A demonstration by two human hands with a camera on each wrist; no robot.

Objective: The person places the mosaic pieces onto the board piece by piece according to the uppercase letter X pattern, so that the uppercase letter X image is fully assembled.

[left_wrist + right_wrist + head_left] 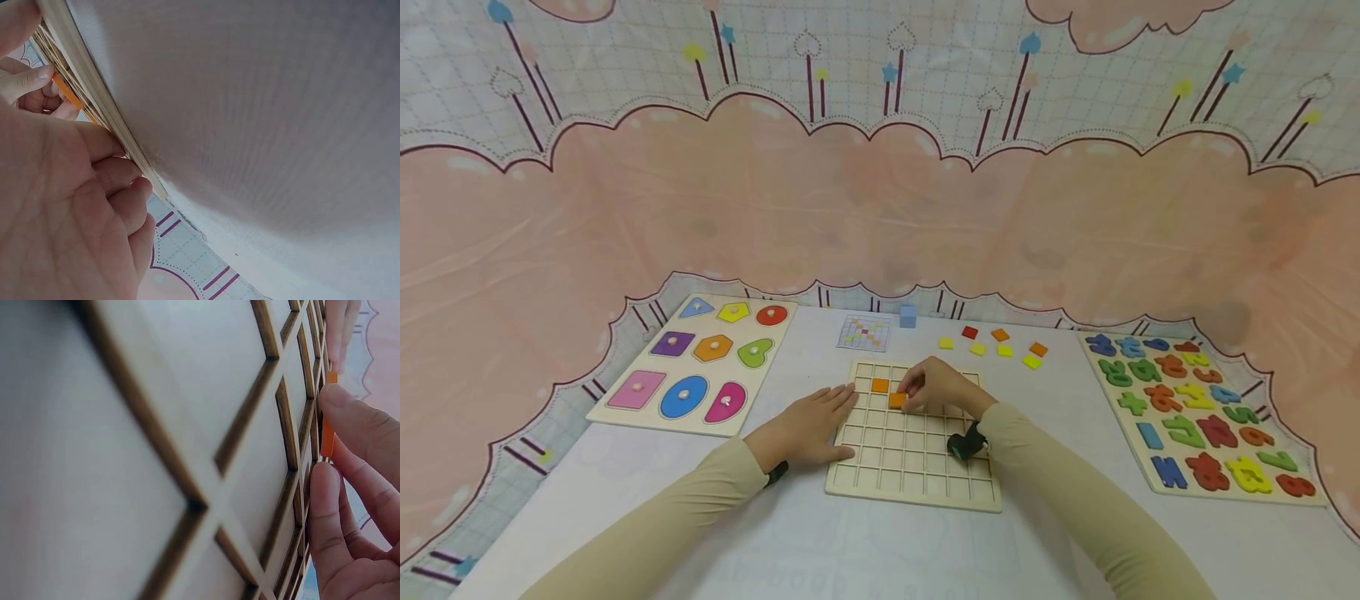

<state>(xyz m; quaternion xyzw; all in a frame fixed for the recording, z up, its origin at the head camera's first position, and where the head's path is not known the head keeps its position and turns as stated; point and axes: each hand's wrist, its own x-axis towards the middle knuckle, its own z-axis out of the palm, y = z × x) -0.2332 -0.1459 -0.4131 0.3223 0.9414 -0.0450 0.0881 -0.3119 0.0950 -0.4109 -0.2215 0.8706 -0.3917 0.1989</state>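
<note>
A wooden grid board (917, 467) lies in the middle of the white table. My right hand (907, 402) pinches an orange square tile (897, 400) over a cell in the board's second row. In the right wrist view that orange tile (327, 440) stands on edge between my fingertips (350, 419), against the grid board (187, 425). A second orange tile (880, 385) sits in the cell up and left of it. My left hand (829, 417) rests flat at the board's left edge, its fingers (119, 181) touching the board's edge (81, 69).
A shape puzzle board (696, 362) lies at the left and a number puzzle board (1195, 412) at the right. Behind the grid are a pattern card (864, 332), a blue cube (907, 316) and several loose red, orange and yellow tiles (992, 343).
</note>
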